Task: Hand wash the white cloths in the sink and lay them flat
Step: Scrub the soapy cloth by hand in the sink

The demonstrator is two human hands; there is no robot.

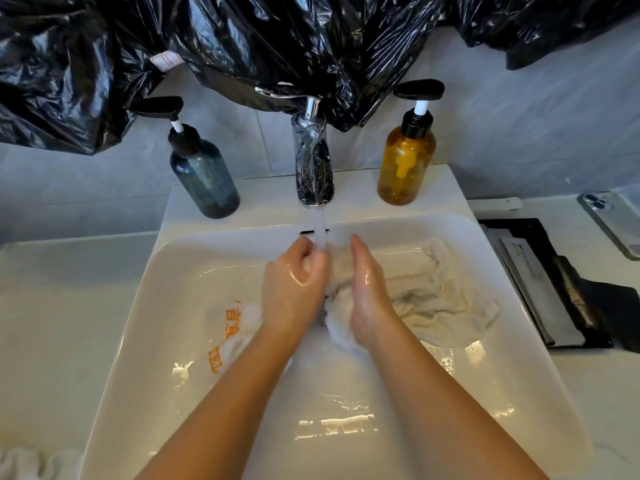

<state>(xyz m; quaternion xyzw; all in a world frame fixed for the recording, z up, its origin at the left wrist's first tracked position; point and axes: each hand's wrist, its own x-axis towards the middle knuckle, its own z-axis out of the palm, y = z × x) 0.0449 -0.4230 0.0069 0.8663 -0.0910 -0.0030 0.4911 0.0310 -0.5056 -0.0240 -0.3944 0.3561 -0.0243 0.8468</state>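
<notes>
White cloth point(337, 325) is at frame center, inside the sink point(166, 341), bunched into a wet wad between both hands, directly under the water stream point(320, 230). Left hand point(294, 289): back up, fingers curled into a fist around the upper end of the wad, knuckles right at the stream. Right hand point(369, 292): on edge, palm facing left and pressed against the wad, fingers together and nearly straight, tips pointing toward the top of the frame; thumb hidden. Both hands wet and shiny, forearms entering from the bottom edge and converging toward center. More pale fabric point(446, 299) lies crumpled on the basin floor to the right of the hands; can't tell if it's the same piece as the wad or a separate one. Printed cloth point(235, 323) with orange characters lies left of the left wrist, partly under the forearm. Shallow water in the basin. Faucet point(313, 164), chrome, top center, running. Blue pump bottle point(204, 178) left of the faucet and amber pump bottle point(403, 168) right of it, both upright on the sink's back ledge. Black plastic sheeting point(242, 46) hangs across the top of the frame, covering the wall above the faucet. Right edge: phone point(614, 223) face down on the counter point(52, 306), with a black tray point(554, 289) just below it. Lower-left corner: a rumpled white textile point(27, 465) on the counter.
</notes>
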